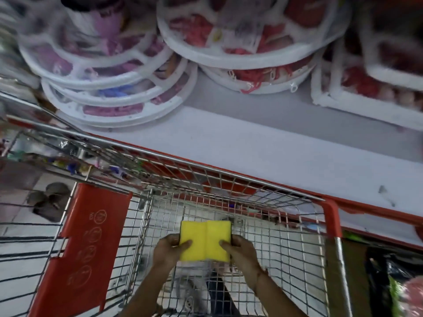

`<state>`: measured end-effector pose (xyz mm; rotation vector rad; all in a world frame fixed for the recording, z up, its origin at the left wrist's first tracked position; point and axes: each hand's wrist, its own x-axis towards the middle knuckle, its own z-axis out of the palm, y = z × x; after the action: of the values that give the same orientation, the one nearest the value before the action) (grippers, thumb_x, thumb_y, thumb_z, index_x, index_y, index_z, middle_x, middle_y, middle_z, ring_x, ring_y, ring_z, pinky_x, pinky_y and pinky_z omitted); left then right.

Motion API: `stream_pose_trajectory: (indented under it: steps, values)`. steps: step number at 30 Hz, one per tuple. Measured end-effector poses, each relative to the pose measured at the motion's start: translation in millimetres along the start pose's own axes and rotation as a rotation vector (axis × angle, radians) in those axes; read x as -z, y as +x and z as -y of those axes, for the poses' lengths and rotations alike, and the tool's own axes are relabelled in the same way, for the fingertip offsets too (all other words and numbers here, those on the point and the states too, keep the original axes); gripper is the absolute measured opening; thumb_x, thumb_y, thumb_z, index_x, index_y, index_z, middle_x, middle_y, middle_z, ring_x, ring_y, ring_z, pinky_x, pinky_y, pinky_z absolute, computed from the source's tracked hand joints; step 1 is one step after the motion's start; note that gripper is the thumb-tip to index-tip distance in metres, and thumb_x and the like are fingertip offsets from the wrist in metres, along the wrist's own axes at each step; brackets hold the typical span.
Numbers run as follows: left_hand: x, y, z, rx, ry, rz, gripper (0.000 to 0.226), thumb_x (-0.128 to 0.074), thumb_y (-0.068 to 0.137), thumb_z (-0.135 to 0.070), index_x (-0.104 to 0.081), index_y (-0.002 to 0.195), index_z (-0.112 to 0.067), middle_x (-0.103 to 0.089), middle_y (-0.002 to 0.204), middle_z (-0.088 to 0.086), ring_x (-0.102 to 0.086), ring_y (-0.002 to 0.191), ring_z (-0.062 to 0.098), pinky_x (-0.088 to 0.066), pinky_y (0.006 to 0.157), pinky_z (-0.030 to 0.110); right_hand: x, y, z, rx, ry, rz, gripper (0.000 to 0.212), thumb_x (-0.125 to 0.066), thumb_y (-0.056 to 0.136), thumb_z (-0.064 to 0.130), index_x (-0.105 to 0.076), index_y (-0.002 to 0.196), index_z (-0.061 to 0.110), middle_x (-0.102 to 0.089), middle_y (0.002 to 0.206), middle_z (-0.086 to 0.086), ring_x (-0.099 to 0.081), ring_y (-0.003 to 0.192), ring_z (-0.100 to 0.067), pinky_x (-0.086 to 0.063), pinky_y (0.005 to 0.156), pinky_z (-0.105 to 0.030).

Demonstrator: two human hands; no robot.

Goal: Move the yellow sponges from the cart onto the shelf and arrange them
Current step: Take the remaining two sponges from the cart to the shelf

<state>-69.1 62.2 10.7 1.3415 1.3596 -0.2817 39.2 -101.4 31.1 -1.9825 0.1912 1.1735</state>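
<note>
Two yellow sponges point(205, 240) sit side by side between my hands, held above the wire floor of the shopping cart point(229, 179). My left hand point(169, 250) grips the left sponge's edge with the thumb on top. My right hand point(240, 249) grips the right sponge the same way. The white shelf point(263, 143) with a red front edge runs just beyond the cart's far rim.
Stacks of round white packs holding pink and red goods point(109, 72) point(249, 35) fill the back of the shelf, with square white packs point(375, 74) at the right. A red child-seat flap point(87, 243) lies in the cart at the left. Another wire cart is at the far left.
</note>
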Motion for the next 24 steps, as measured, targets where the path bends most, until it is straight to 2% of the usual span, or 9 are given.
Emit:
stream_pose_trajectory:
  steps: [4, 7, 10, 12, 16, 18, 20, 21, 24]
  values:
    - [7.7, -25.7, -19.2, -0.124, -0.058, 0.074, 0.027, -0.083, 0.069, -0.014, -0.070, 0.091, -0.006, -0.070, 0.091, 0.014, -0.067, 0.086, 0.030, -0.053, 0.063, 0.029, 30.8, -33.6, 14.2, 0.083, 0.075, -0.001, 0.027, -0.067, 0.087, 0.017, -0.062, 0.113, 0.012, -0.066, 0.109, -0.013, -0.065, 0.082, -0.020, -0.056, 0.067, -0.025]
    - [16.3, -54.4, -44.7, -0.246, -0.040, 0.134, 0.017, -0.082, 0.070, -0.014, -0.068, 0.078, -0.019, -0.071, 0.083, 0.007, -0.069, 0.078, 0.025, -0.059, 0.075, 0.039, 47.4, -58.8, 25.9, 0.130, 0.167, -0.032, 0.019, -0.068, 0.085, 0.012, -0.066, 0.104, 0.012, -0.066, 0.116, -0.015, -0.066, 0.091, -0.024, -0.058, 0.076, -0.032]
    - [24.8, -76.5, -73.1, -0.321, -0.035, 0.209, 0.016, -0.082, 0.070, -0.010, -0.070, 0.079, -0.017, -0.075, 0.088, 0.010, -0.071, 0.072, 0.017, -0.060, 0.081, 0.041, 64.7, -84.9, 43.4, 0.183, 0.211, -0.063, 0.015, -0.068, 0.084, 0.009, -0.067, 0.098, 0.005, -0.068, 0.114, -0.020, -0.066, 0.101, -0.034, -0.055, 0.088, -0.044]
    - [32.7, -96.4, -98.4, -0.379, -0.046, 0.245, 0.016, -0.083, 0.069, -0.010, -0.071, 0.080, -0.015, -0.077, 0.090, 0.008, -0.073, 0.072, 0.016, -0.060, 0.082, 0.042, 78.7, -106.8, 60.5, 0.235, 0.262, -0.074, 0.026, -0.068, 0.084, 0.011, -0.065, 0.107, 0.000, -0.070, 0.111, -0.018, -0.068, 0.100, -0.030, -0.059, 0.079, -0.035]
    - [45.7, -144.1, -156.2, -0.529, -0.065, 0.255, 0.015, -0.082, 0.069, -0.013, -0.071, 0.079, -0.015, -0.077, 0.073, -0.003, -0.073, 0.074, 0.016, -0.060, 0.080, 0.034, 115.4, -145.1, 97.0, 0.385, 0.301, -0.069, 0.023, -0.066, 0.084, 0.007, -0.068, 0.106, 0.000, -0.073, 0.091, -0.007, -0.069, 0.073, -0.010, -0.052, 0.053, -0.012]
    - [52.6, -172.0, -187.2, -0.602, -0.090, 0.268, 0.016, -0.082, 0.070, -0.014, -0.072, 0.084, -0.012, -0.077, 0.078, 0.002, -0.073, 0.072, 0.014, -0.061, 0.073, 0.029, 137.4, -163.7, 119.2, 0.467, 0.293, -0.106, 0.029, -0.071, 0.079, 0.009, -0.068, 0.107, 0.000, -0.074, 0.098, -0.012, -0.071, 0.086, -0.020, -0.059, 0.070, -0.020]
    - [59.0, -197.8, -218.1, -0.671, -0.114, 0.283, 0.019, -0.080, 0.072, -0.017, -0.071, 0.088, -0.013, -0.076, 0.083, 0.001, -0.072, 0.071, 0.009, -0.057, 0.057, 0.018, 162.6, -178.9, 142.4, 0.520, 0.315, -0.117, 0.042, -0.078, 0.070, 0.016, -0.067, 0.108, 0.002, -0.075, 0.103, -0.016, -0.070, 0.098, -0.030, -0.056, 0.092, -0.039]
    - [61.7, -207.8, -230.2, -0.694, -0.123, 0.296, 0.020, -0.079, 0.074, -0.019, -0.070, 0.092, -0.013, -0.075, 0.086, 0.000, -0.072, 0.074, 0.009, -0.055, 0.054, 0.015, 172.4, -186.5, 152.0, 0.535, 0.329, -0.114, 0.041, -0.078, 0.070, 0.017, -0.067, 0.108, 0.004, -0.076, 0.102, -0.016, -0.071, 0.097, -0.030, -0.056, 0.091, -0.042]
    - [63.2, -241.2, -277.8, -0.808, -0.108, 0.342, 0.030, -0.077, 0.077, -0.020, -0.068, 0.104, -0.012, -0.074, 0.102, 0.002, -0.072, 0.090, 0.016, -0.057, 0.065, 0.020, 207.8, -213.3, 189.9, 0.654, 0.322, -0.130, 0.027, -0.071, 0.081, 0.016, -0.067, 0.107, 0.009, -0.078, 0.095, -0.007, -0.074, 0.087, -0.021, -0.058, 0.070, -0.027]
